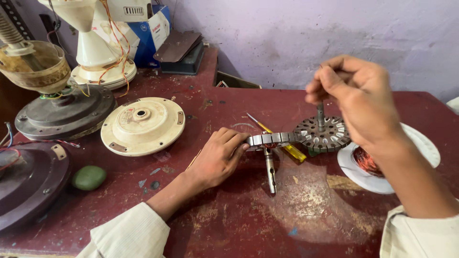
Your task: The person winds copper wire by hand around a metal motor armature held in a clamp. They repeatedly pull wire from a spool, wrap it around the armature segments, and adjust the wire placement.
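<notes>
Stator core (275,139) at left hand (217,157) fingertips (244,143)

Under the left hand (217,157): worn red-painted bench top (248,210), matt, scuffed to bare patches; at its fingertips a dull grey laminated-steel stator (272,139) on a plain metal shaft. Below the right hand (356,98): second stator (321,134), same matt steel, and beside it a yellow glossy-plastic screwdriver (282,143). Right of that hand, a smooth white plate (420,143) with shiny copper wire (367,161).

The surface (239,220) is dark red, scratched. The stators (321,134) are grey metal, the screwdriver (287,147) yellow, the cover (142,125) cream, the wall (306,33) pale violet.
</notes>
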